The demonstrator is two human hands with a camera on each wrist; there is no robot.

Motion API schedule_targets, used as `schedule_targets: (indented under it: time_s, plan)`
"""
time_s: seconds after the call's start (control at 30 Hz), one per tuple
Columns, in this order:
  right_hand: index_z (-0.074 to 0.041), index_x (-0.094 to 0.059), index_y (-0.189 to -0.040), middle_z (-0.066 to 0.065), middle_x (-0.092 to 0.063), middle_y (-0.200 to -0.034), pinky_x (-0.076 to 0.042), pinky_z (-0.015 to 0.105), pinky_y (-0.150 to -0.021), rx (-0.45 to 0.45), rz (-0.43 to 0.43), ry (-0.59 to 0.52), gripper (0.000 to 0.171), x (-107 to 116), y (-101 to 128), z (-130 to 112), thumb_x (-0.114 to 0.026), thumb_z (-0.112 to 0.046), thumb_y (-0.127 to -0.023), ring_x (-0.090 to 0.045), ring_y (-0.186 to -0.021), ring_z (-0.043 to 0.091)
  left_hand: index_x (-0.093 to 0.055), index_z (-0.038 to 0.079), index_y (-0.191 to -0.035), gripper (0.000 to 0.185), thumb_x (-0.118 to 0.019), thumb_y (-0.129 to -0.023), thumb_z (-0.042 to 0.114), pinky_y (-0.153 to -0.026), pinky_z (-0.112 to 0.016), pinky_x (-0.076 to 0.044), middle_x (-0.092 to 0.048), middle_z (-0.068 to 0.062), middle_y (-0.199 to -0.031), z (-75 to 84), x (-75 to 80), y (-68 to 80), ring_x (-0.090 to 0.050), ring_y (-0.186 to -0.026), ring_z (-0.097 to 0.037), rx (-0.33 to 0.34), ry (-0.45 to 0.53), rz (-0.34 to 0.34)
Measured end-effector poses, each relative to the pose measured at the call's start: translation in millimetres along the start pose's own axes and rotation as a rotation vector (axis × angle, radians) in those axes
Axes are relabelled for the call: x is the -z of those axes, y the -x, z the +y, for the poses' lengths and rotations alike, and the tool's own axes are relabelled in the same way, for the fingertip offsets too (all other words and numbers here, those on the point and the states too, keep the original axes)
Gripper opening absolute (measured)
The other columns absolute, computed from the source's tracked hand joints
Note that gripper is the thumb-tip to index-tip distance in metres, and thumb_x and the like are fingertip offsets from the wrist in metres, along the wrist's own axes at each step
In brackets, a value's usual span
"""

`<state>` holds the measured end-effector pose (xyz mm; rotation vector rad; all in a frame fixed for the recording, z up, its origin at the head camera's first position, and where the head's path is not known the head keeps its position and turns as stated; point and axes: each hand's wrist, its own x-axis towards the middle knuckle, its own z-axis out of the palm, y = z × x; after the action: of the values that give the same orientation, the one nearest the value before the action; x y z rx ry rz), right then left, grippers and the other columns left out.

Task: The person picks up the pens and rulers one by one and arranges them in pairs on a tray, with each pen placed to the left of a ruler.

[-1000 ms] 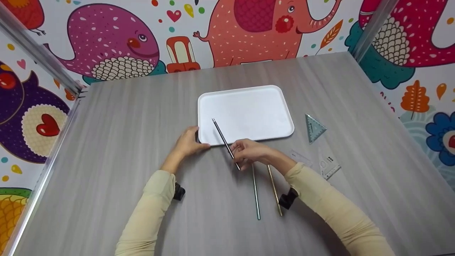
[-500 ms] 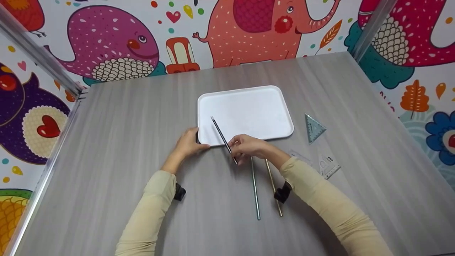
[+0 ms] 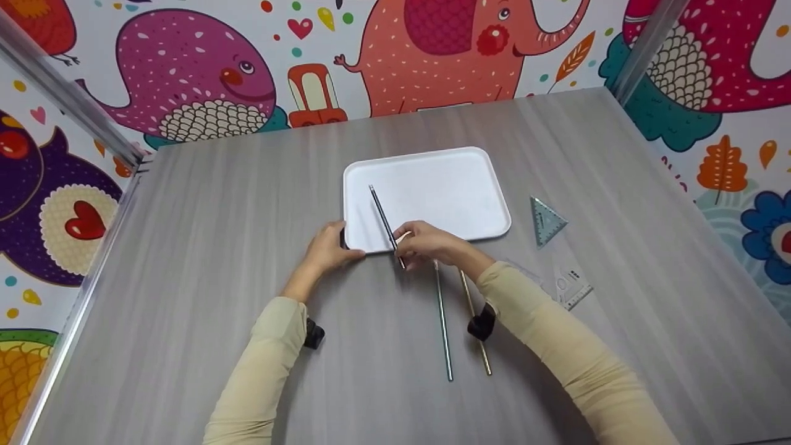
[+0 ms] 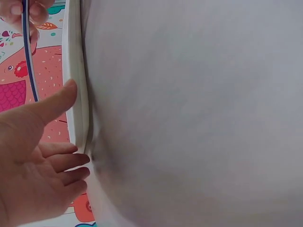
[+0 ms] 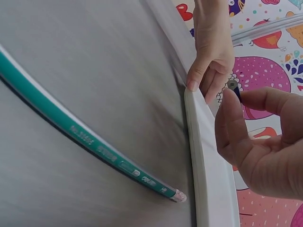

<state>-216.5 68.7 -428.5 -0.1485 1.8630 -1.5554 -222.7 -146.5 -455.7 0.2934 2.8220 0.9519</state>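
A white tray (image 3: pixel 432 191) lies on the table in the head view. At its near left corner, my left hand (image 3: pixel 327 247) holds the edge, thumb on the front rim and fingers along the left side. My right hand (image 3: pixel 426 241) pinches a dark pencil (image 3: pixel 382 213) near its lower end, and the pencil slants over the tray's left part. In the right wrist view only the end of that dark pencil (image 5: pixel 234 87) shows between thumb and finger. A green pencil (image 3: pixel 442 327) and a gold pencil (image 3: pixel 486 358) lie on the table below the right hand.
Right of the tray lies a bluish triangular set square (image 3: pixel 547 222). Nearer, a clear set square (image 3: pixel 573 290) lies beside another clear piece (image 3: pixel 522 272), partly covered by the right sleeve. Walls with cartoon animals (image 3: pixel 451 55) border the grey table (image 3: pixel 204 247).
My right hand has moved the dark pencil forward and slightly left, farther over the tray. The left hand and the tray have stayed in place.
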Motion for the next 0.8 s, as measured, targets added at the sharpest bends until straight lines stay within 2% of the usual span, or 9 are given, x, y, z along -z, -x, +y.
schedule_targets:
  time_s: [0.27,0.43,0.8]
  plan:
    - [0.008,-0.041,-0.115,0.0,-0.048,-0.065,-0.048,0.019,-0.048,0.03,0.076,-0.095,0.039,2.3,-12.7,0.5,-0.05,0.007,-0.078,-0.045,-0.052,0.006,-0.051,-0.008,-0.121,0.061,-0.077,-0.071,0.017,-0.098,-0.044,-0.034,-0.051,-0.027,-0.121,2.1,2.4,1.1,-0.047,-0.114,-0.037,0.011,0.009,0.002]
    - [0.006,-0.042,-0.112,0.003,-0.053,-0.066,-0.048,0.019,-0.051,-0.013,0.112,-0.15,0.035,2.0,-21.8,2.0,-0.052,0.008,-0.078,-0.05,-0.055,0.008,-0.048,-0.01,-0.123,0.064,-0.076,-0.072,0.017,-0.1,-0.044,-0.033,-0.049,-0.029,-0.123,2.7,1.0,1.1,-0.045,-0.116,-0.038,0.018,0.01,0.005]
    - [0.006,-0.045,-0.115,0.004,-0.056,-0.07,-0.049,0.018,-0.05,-0.082,0.136,-0.145,0.037,-5.2,-34.5,-1.7,-0.056,0.006,-0.08,-0.055,-0.056,0.01,-0.052,-0.009,-0.119,0.06,-0.077,-0.07,0.016,-0.096,-0.045,-0.036,-0.052,-0.028,-0.118,1.3,0.3,1.0,-0.049,-0.11,-0.038,-0.004,0.015,0.018]
